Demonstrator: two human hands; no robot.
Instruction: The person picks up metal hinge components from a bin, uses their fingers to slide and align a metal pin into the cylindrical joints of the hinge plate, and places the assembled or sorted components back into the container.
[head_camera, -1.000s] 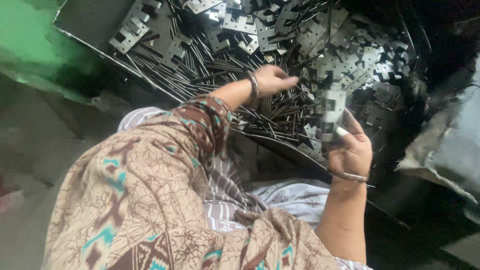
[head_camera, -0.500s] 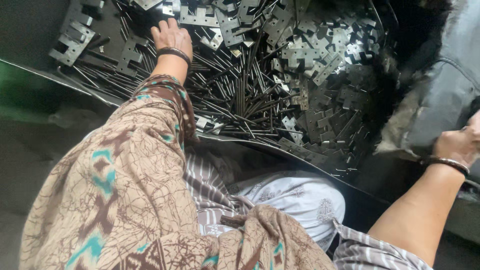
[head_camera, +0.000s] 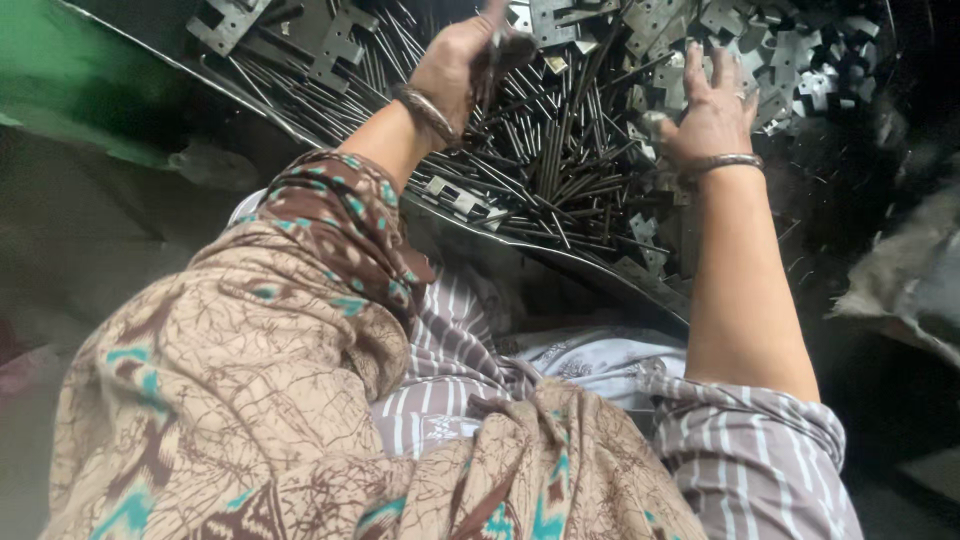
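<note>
Dim workshop, metal tray (head_camera: 130, 45) of thin steel rods (head_camera: 560, 160) and stamped plates (head_camera: 335, 45). Left hand (head_camera: 455, 70) grip pinched shut on a small dark piece (head_camera: 500, 45); right hand (head_camera: 710, 110) splayed flat on the rods. Rods look stiff, slippery, sharp-ended: pinch mid-length.

The left hand (head_camera: 462, 62) is closed around something dark, but motion blur smears its fingers (head_camera: 497, 48) and what they grip cannot be made out; the fingertips run off the top edge of the view. The right hand (head_camera: 712, 108) lies spread on the heap of thin dark metal rods (head_camera: 560, 160), its palm hidden, so what lies under it cannot be told. The flat notched grey metal plates (head_camera: 800, 60) at the tray's far right corner sink into shadow. The dark sheet-metal tray (head_camera: 600, 268) is cut off at the top, its near edge partly hidden behind the patterned brown shawl (head_camera: 250, 380).
</note>
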